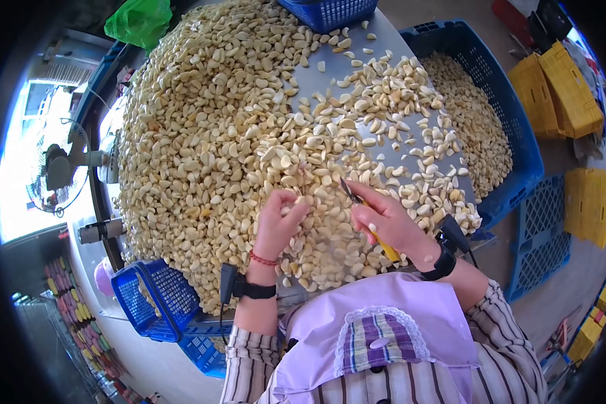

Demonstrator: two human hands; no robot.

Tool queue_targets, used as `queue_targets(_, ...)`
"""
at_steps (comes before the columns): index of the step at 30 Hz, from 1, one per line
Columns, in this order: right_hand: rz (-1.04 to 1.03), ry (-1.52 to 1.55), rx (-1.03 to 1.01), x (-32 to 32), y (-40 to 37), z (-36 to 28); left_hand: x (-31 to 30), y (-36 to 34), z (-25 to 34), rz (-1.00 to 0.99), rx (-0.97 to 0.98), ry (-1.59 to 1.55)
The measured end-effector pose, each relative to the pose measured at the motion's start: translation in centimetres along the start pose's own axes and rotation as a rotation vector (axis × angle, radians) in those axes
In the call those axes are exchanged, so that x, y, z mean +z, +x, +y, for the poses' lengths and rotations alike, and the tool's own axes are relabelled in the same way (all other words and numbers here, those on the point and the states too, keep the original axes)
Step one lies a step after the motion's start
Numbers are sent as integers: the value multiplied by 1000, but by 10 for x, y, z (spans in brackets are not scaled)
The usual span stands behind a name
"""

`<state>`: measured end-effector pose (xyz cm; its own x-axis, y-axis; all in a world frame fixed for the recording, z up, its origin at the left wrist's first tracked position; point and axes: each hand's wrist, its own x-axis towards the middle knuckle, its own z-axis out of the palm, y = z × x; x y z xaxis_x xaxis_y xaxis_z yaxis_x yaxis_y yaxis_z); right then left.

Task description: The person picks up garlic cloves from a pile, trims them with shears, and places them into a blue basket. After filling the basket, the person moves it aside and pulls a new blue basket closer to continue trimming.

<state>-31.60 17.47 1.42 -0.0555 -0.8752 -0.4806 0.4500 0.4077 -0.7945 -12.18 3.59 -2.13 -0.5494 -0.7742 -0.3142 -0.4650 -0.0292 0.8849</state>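
Observation:
A broad heap of pale, cream-coloured pieces that look like peeled garlic cloves (202, 135) covers most of the metal table (310, 77). Over the heap's near side, my left hand (276, 222) is closed, pinching a clove (301, 204) between thumb and fingers. To its right, my right hand (387, 219) grips a small knife (388, 250) by its yellow handle, with the dark blade pointing up and left. The two hands are apart. Loose cloves lie scattered on the table beyond the right hand.
Right of the table stands a large blue crate (518, 135) holding more cloves. Blue baskets sit at the far edge (330, 15) and near left (156, 296). A fan (64, 165) is at left, a green bag (138, 21) behind, yellow crates (559, 91) at right.

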Motion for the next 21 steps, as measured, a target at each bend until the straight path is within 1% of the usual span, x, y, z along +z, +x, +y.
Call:
queue_targets(1, 3, 6, 1, 3, -3, -3, -3, -6, 5, -58, -187, -313)
queue_targets(2, -25, -29, 9, 6, -5, -7, -4, -13, 12, -60, -191, -310)
queue_targets(4, -55, -67, 18, 9, -7, -10, -2, -26, 25, -119, -199, -573)
queue_targets(5, -111, -124, -7, 10, -7, -11, 0, -29, 22, -117, -200, -574)
queue_targets(6, -167, -181, -31, 11, -8, -11, 2, -32, 18, -127, -130, -669)
queue_targets(7, -169, -183, -28, 13, -9, -13, 5, -35, 15, -136, -60, -763)
queue_targets(8, -196, -200, -36, 15, -9, -15, 8, -37, 15, -133, -60, -766)
queue_targets(10, -223, -220, -43, 16, -10, -16, 14, -42, 18, -113, -59, -902)
queue_targets(11, -249, -216, -15, 15, -9, -14, 14, -44, 23, -112, -59, -905)
queue_targets(13, -273, -214, 13, 15, -10, -14, 14, -49, 34, -162, -159, -933)
queue_targets(14, -292, -185, 23, 16, -11, -16, 15, -50, 34, -164, -159, -936)
queue_targets(16, -312, -156, 32, 18, -12, -18, 18, -51, 34, -100, -120, -838)
queue_targets(17, -316, -180, 29, 19, -11, -20, 19, -52, 34, -100, -120, -838)
queue_targets(19, -319, -203, 26, 19, -12, -21, 21, -52, 32, -70, 11, -686)
queue_targets(20, -320, -197, 43, 19, -12, -21, 20, -52, 30, -70, 11, -684)
queue_targets(21, -325, -190, 59, 19, -12, -21, 18, -53, 29, -110, 18, -725)
